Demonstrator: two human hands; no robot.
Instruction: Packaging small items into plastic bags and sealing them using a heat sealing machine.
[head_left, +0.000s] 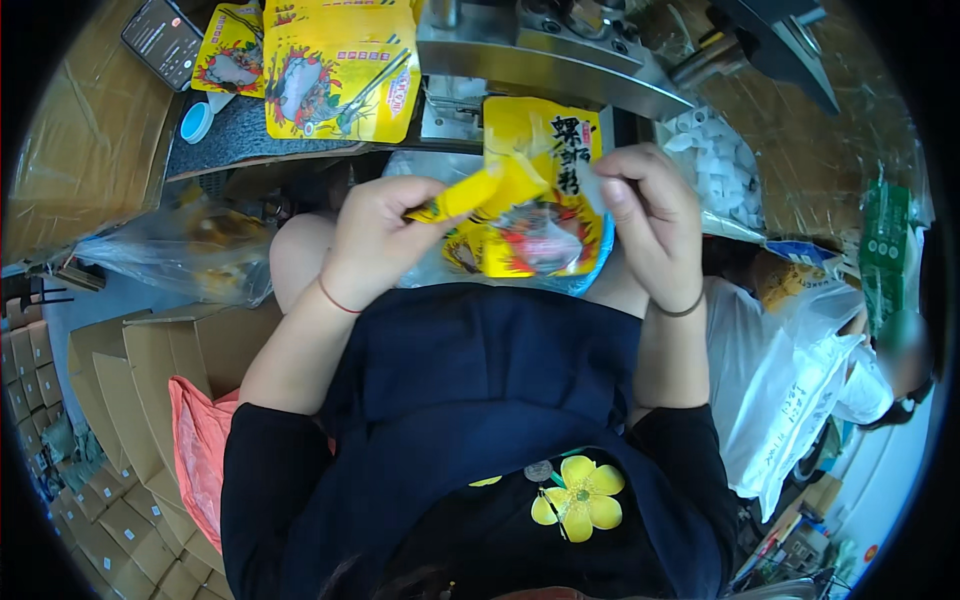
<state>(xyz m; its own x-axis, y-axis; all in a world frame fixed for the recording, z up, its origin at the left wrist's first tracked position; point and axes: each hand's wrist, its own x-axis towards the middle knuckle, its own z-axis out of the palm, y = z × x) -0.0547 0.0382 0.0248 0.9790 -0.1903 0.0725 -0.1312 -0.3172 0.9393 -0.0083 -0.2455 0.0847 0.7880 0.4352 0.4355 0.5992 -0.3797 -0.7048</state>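
Observation:
My left hand [385, 235] is closed on a yellow printed pouch [465, 195], which looks narrow and edge-on; its far end is smeared by motion. Beyond it, more yellow pouches [545, 245] with black lettering and a food picture lie in front of the machine, above my lap. My right hand [655, 220] is at the right side of these pouches, thumb and fingers bent together. A pale blur shows at its fingertips, and I cannot make out what it is.
A metal machine [560, 55] stands ahead. Stacked yellow pouches [340, 95], a phone [162, 42] and a blue-lined cap [197, 122] are at the far left. White plastic pieces [715, 165] fill a bag at right. Cardboard boxes [215, 350] stand left; another person [890, 370] is far right.

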